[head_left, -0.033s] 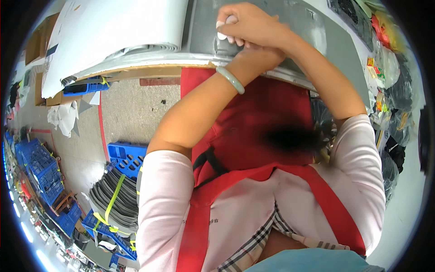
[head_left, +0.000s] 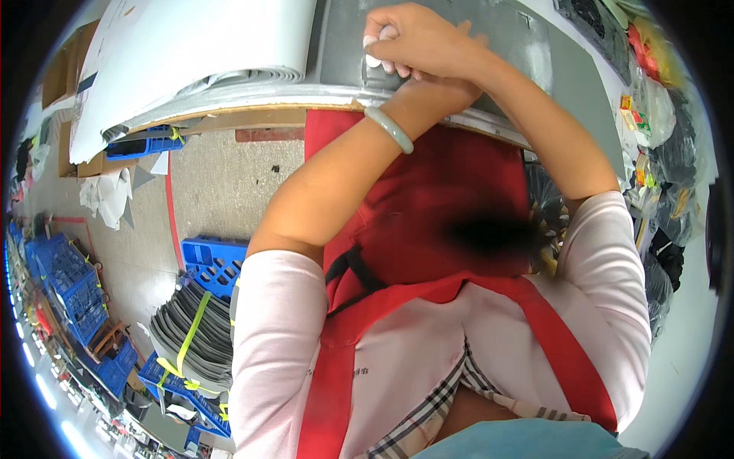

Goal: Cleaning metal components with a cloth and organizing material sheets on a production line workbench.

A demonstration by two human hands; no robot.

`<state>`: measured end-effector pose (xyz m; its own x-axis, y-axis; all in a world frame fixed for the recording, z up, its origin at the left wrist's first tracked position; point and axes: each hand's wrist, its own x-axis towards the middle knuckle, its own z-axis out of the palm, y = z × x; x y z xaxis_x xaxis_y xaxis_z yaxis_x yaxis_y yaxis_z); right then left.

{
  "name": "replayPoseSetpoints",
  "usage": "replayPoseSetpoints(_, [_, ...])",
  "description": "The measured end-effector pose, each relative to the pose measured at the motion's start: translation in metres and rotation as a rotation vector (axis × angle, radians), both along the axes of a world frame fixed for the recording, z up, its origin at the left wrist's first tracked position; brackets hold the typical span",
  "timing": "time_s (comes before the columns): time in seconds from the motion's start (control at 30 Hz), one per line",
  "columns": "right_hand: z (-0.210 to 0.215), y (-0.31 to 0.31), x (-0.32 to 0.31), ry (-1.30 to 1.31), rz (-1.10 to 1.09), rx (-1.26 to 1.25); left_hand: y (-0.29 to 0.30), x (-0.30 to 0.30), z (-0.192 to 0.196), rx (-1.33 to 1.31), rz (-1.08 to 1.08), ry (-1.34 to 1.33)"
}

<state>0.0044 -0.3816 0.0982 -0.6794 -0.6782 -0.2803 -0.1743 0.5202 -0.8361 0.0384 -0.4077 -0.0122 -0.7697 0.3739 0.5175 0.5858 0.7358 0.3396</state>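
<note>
Over the grey work surface (head_left: 344,46), my right hand (head_left: 420,38) is closed, its fingers curled together. Small white patches show at its fingertips; whether they are finger covers or a held piece, I cannot make out. My left hand (head_left: 440,93) passes beneath the right wrist, so the two arms cross there. A pale green bangle (head_left: 388,130) circles the left wrist. Most of the left fingers are hidden behind the right wrist, and blurred fingertips show just beyond it. A large white sheet (head_left: 222,38) with a rolled near edge lies left of my hands.
Blue plastic crates (head_left: 214,264) stand on the floor at left, near a stack of dark sheets (head_left: 191,329) tied with yellow-green strap. Cardboard boxes (head_left: 70,65) sit at the far left. Plastic bags (head_left: 673,164) line the right side. My red apron (head_left: 428,206) meets the table edge.
The blurred fingertips beyond my right wrist are slightly more raised. My right hand has shifted very slightly; both arms stay crossed in nearly the same place.
</note>
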Motion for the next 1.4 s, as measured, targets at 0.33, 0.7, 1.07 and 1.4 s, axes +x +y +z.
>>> replayPoseSetpoints(0.33, [0.016,-0.001,0.035,0.584,0.061,0.323,0.0,0.007,0.02,-0.136,0.009,0.124])
replayPoseSetpoints(0.7, [-0.005,0.012,0.06,0.927,-0.112,0.237,-0.003,0.009,0.045,-0.233,-0.044,0.006])
replayPoseSetpoints(1.07, [0.002,0.131,-0.007,0.459,-0.505,-0.069,0.008,0.006,0.043,0.033,-0.028,-0.081])
replayPoseSetpoints(1.4, [-0.054,0.284,-0.076,0.148,-0.87,-0.263,-0.003,0.006,0.044,0.001,0.019,-0.061])
